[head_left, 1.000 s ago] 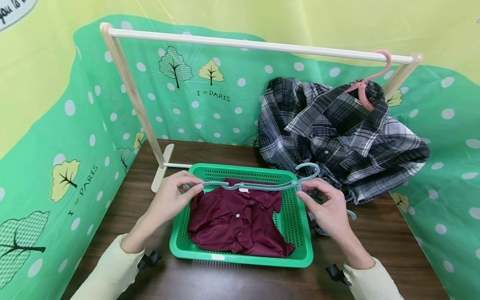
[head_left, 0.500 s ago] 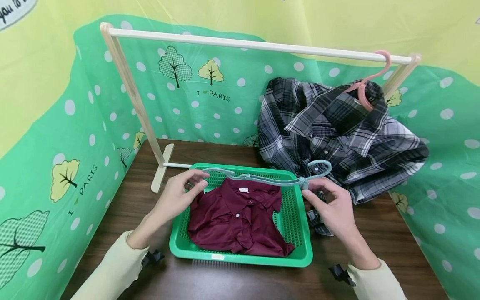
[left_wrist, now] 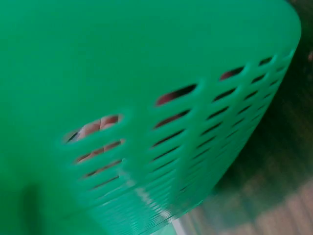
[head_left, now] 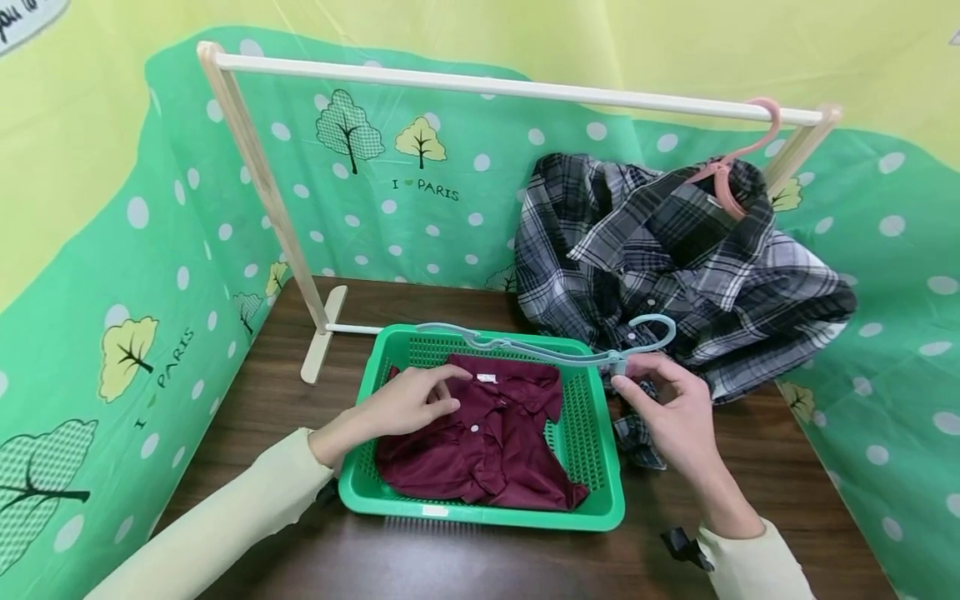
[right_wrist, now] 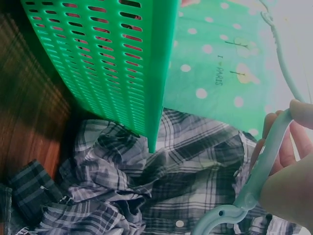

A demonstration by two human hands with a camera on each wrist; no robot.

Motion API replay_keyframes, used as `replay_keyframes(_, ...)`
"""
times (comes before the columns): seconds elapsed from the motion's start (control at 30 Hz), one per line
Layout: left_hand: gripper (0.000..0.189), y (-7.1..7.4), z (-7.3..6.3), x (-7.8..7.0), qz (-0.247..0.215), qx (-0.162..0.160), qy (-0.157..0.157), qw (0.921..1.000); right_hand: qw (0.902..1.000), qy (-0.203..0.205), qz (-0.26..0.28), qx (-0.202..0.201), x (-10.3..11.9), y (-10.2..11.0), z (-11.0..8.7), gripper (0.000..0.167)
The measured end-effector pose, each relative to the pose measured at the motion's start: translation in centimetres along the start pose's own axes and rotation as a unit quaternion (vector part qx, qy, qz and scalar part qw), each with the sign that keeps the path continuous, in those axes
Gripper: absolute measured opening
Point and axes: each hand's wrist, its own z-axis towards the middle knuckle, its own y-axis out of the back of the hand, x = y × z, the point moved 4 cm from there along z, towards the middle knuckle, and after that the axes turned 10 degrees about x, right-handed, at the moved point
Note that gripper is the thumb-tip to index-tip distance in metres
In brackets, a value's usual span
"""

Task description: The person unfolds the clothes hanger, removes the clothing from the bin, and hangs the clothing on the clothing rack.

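My right hand point(head_left: 671, 417) pinches a light blue plastic hanger point(head_left: 558, 358) close to its hook, at the right of the basket. The hanger stretches leftward over the basket's far rim. A maroon button-up shirt point(head_left: 517, 450) lies in the green basket point(head_left: 480, 520), its collar and white label facing up. Over the shirt's left collar side is my left hand point(head_left: 412, 402), thumb and fingers apart with nothing between them; whether the fingertips touch the cloth I cannot tell. The left wrist view is filled by the basket's wall point(left_wrist: 146, 58), with fingers partly visible through its slots.
Behind the basket stands a wooden rack with a white rail point(head_left: 480, 81). A black-and-grey plaid shirt point(head_left: 652, 250) on a pink hanger point(head_left: 738, 154) hangs at its right end, its lower part bunched on the dark wooden table point(head_left: 495, 562). Printed green-and-yellow cloth surrounds the table.
My left hand has let go of the hanger and moved right and down over the shirt. The right hand has shifted slightly right with the hanger, whose left end has risen.
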Motion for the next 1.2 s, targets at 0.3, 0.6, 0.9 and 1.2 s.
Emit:
replay_keyframes(0.3,0.051,-1.2,1.1,2.3,-0.001,0.056,-0.002,0.9984,0.9998,-0.003,0.002,0.017,-0.4,-0.4,-0.2,0.018)
replay_keyframes(0.6,0.015,-1.4,0.7,2.2,0.041,0.0,-0.035,0.9985,0.9991,-0.01,-0.03,0.029,-0.9,-0.6,-0.4,0.015)
replay_keyframes(0.9,0.016,0.1,-1.2,0.9,0.087,-0.081,-0.062,0.9909,0.999,-0.014,-0.037,0.022,-0.8,0.0,-0.6,0.017)
replay_keyframes(1.2,0.015,3.9,-4.2,-1.2,0.147,-0.155,-0.086,0.9731,0.9937,0.003,-0.108,0.032,-1.1,1.2,-1.0,0.02)
